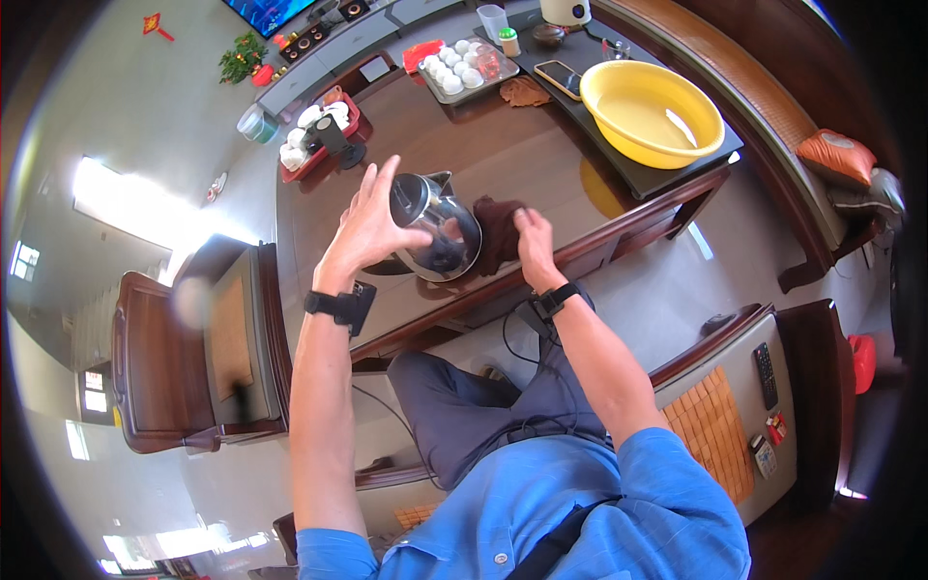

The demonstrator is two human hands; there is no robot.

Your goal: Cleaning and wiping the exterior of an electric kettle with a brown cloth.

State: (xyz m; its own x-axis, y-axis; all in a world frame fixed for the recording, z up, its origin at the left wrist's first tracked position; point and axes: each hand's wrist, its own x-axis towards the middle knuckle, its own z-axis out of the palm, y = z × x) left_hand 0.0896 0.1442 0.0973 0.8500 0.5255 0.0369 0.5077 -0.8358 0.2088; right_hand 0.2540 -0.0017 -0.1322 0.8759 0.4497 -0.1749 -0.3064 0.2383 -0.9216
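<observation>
A shiny metal kettle (451,243) with a black lid (409,197) stands near the front edge of the dark wooden table (471,138). My left hand (373,221) is beside it with fingers spread, and the thumb overlaps the kettle's side in the view. Whether that thumb touches the metal I cannot tell. In my right hand (535,243) is a bunched dark brown cloth (499,230), close to the kettle's base at its right. Part of the black handle (386,267) shows low on the kettle's left side.
A yellow basin (652,116) and a phone (558,78) rest on a black tea tray (631,177) at right. Farther back lies a metal tray (478,88) of white cups. On the left are a red tray (355,119) of white teaware and a black stand (353,154).
</observation>
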